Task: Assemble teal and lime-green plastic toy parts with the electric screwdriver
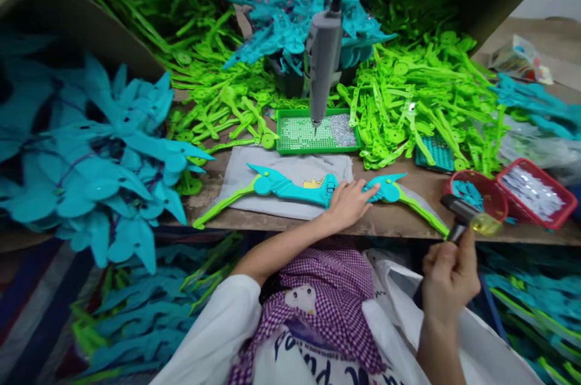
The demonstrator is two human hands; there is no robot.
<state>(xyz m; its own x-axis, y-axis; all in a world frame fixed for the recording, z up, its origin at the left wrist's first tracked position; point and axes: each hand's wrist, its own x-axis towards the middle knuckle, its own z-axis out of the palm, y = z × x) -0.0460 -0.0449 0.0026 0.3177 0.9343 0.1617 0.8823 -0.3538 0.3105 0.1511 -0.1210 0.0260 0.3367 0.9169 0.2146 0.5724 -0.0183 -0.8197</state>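
A turquoise toy bow with lime-green limb ends lies across a grey cloth on the bench. My left hand rests over the bow just right of its middle, holding it down and hiding that stretch. My right hand is raised near the bench's front edge, closed round the handle of a small hammer with a black face and a clear yellow one. Behind the bow sits a green tray of small metal screws. A grey electric screwdriver hangs upright above it.
Lime-green plastic parts are heaped at the back. Turquoise pieces pile up at the left, others in a dark container. At the right stand a red bowl, a red basket and a teal tray.
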